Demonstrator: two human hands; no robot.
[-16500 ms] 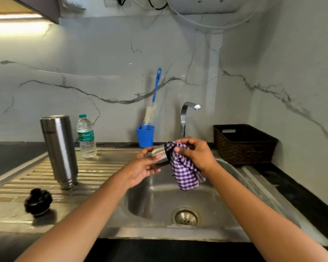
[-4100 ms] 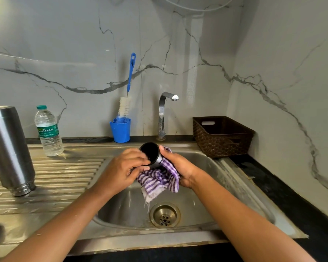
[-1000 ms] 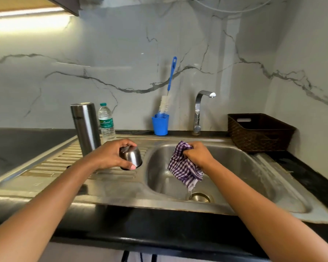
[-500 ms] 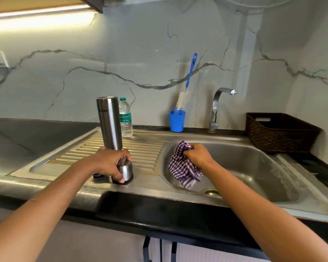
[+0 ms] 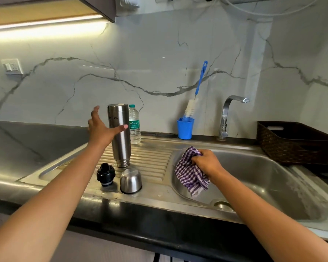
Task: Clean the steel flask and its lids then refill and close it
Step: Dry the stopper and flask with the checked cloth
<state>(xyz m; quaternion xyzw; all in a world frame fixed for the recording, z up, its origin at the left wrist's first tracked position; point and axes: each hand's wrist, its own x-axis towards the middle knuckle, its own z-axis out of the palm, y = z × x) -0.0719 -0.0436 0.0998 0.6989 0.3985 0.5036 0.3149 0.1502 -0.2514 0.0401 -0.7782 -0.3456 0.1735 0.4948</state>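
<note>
The steel flask (image 5: pixel 119 137) stands upside down on the ribbed draining board (image 5: pixel 150 159). In front of it sit the steel cup lid (image 5: pixel 131 180), mouth down, and the black stopper lid (image 5: pixel 105 174) to its left. My left hand (image 5: pixel 102 129) is open with spread fingers at the flask's upper left, thumb across its body; I cannot tell whether it touches. My right hand (image 5: pixel 206 163) grips a purple checked cloth (image 5: pixel 189 173) over the left edge of the sink basin (image 5: pixel 263 182).
A plastic water bottle (image 5: pixel 134 127) stands just behind the flask. A blue cup (image 5: pixel 185 128) with a bottle brush (image 5: pixel 196 91) and the tap (image 5: pixel 227 118) line the back wall. A dark woven basket (image 5: pixel 292 142) sits at the right.
My left hand has let go of the steel cup lid, which now stands mouth down on the draining board, and has risen to the flask. My right hand still holds the cloth.
</note>
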